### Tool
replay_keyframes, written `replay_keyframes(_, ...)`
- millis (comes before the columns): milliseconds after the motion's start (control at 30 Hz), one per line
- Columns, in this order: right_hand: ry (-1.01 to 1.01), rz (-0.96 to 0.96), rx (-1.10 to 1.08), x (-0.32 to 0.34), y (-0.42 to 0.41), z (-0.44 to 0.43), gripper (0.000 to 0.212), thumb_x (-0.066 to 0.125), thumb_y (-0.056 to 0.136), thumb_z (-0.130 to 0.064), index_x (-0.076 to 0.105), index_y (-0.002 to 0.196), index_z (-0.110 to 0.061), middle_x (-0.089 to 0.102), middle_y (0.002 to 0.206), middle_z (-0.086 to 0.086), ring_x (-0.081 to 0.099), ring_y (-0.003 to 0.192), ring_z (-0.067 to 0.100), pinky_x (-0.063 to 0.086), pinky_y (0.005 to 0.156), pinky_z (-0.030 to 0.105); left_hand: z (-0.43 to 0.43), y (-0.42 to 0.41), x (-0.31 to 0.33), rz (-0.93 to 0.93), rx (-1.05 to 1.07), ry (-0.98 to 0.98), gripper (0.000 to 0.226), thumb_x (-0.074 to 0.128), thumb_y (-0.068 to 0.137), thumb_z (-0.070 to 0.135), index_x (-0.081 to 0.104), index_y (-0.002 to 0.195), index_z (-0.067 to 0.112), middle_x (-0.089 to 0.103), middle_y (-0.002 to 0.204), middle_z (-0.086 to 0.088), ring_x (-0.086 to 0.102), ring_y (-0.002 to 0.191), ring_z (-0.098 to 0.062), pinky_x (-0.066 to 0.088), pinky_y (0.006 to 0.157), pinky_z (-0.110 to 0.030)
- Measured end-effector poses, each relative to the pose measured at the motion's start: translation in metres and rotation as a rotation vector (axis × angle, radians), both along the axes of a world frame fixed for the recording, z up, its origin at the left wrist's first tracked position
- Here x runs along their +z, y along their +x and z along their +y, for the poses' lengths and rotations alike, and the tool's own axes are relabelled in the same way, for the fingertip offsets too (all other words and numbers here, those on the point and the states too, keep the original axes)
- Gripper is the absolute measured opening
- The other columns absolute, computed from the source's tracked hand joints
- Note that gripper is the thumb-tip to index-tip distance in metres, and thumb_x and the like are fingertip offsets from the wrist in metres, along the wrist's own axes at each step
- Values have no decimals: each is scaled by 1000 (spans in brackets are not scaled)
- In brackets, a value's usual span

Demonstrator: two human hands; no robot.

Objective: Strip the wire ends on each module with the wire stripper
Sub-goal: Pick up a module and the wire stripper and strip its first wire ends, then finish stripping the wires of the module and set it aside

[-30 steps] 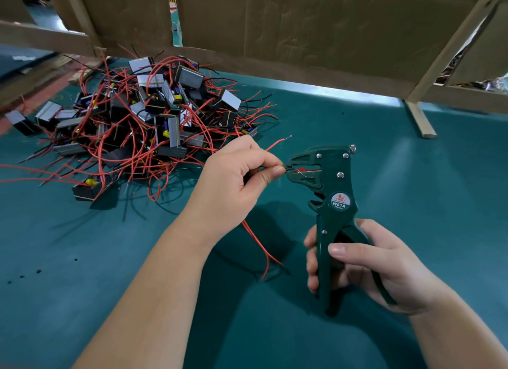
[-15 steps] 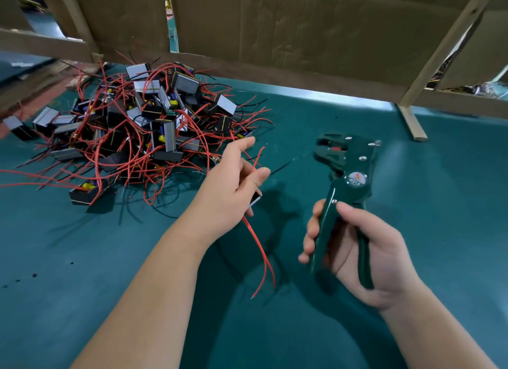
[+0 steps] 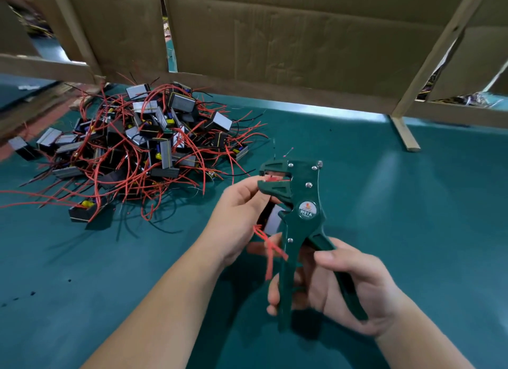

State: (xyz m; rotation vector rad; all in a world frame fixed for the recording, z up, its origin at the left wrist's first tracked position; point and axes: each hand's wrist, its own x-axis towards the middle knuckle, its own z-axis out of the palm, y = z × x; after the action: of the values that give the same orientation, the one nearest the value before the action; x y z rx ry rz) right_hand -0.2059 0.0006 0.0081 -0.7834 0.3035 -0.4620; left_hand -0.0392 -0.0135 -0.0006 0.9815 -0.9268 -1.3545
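over the teal mat [image 3: 412, 231], right hand [image 3: 354, 289] grips the wire stripper [image 3: 302, 201]; left hand [image 3: 236, 223] pinches a red wire [image 3: 259, 230].

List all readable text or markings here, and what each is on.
"W01A": round badge on the wire stripper in the right hand.
Line beneath it: too small to read.
The module in the left hand: no text visible.
The pile of modules, the cardboard: nothing legible.

Held module [image 3: 272, 219]: mostly hidden behind left hand [image 3: 236, 217] and wire stripper [image 3: 305, 201]. Trailing red wires [image 3: 270, 258] under hand: motion-blurred, count unclear. Wire end in stripper head: too small to tell. Far pile of modules [image 3: 162, 151]: wires cut by left edge.
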Motion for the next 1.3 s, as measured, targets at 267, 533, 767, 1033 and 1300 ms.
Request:
replay_keyframes(267, -55, -55, -37, -6, -5, -4, 49, 67, 79, -20, 58, 124, -2, 58, 117, 24, 61, 88, 39, 44, 85, 56, 1, -11, 1, -108, -2, -121, 26, 37, 102, 6, 56, 111, 21, 64, 80, 8, 49, 46, -2, 35, 38, -12)
replay_keyframes(533, -171, 171, -635, -1, -29, -29, 58, 71, 56, -10, 61, 112, 4, 66, 101, 16, 65, 76, 36, 56, 68, 49, -4, 37, 0, -1169, 940, -311, 45, 56, 75, 1, 66, 116, 17, 52, 124, -12, 45, 115, -31, 27, 100, -30)
replay_keyframes(767, -125, 425, -1114, -7, -63, -54, 13, 54, 95, -21, 55, 102, -10, 61, 67, 2, 67, 70, 36, 58, 68, 48, -5, 67, -1, -1329, 1112, 128, 65, 63, 81, 21, 40, 141, 15, 34, 145, -13, 33, 127, -38, 22, 102, -50)
replay_keyframes(1033, -267, 594, -1236, 8, -87, -66, 8, 58, 93, -22, 54, 95, -14, 56, 81, 7, 66, 72, 30, 57, 65, 41, -4, 85, -7, -1275, 1103, 50, 54, 70, 81, 24, 49, 131, 28, 45, 133, -7, 47, 112, -20, 26, 95, -45)
replay_keyframes(1300, -219, 356, -962, 33, -109, -80, 49, 40, 94, -53, 66, 100, -12, 70, 98, 16, 71, 82, 33, 59, 70, 46, -6, 83, -2, -1244, 1078, -59, 15, 62, 86, 20, 57, 100, 20, 62, 102, -2, 54, 99, -28, 27, 87, -44)
